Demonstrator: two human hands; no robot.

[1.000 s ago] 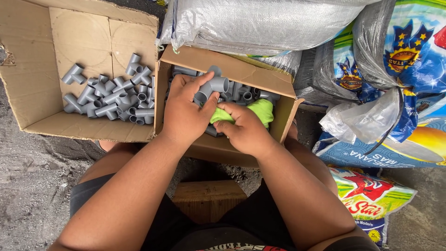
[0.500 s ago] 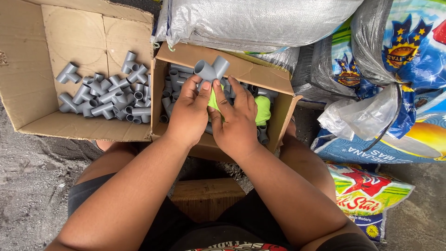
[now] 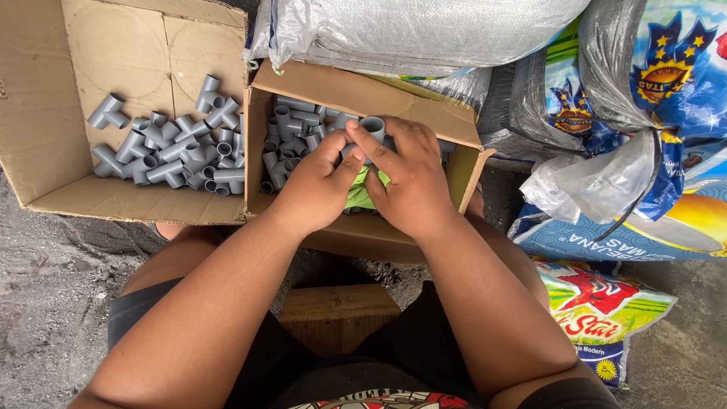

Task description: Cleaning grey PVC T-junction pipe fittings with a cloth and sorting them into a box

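Observation:
My left hand and my right hand meet over the small cardboard box in front of me. Together they grip one grey plastic tee pipe fitting, its round open end facing up between my thumbs. A bright green cloth is pinched under both palms. The small box holds several more grey tee fittings, mostly to the left of my hands. The box's right part is hidden by my right hand.
A larger open cardboard box at left holds a pile of grey tee fittings. Woven and printed plastic sacks crowd the back and right. A wooden block sits between my knees on gritty concrete ground.
Both hands have lowered the grey fitting from above the box back toward the green cloth, and turned it so that one open end faces up.

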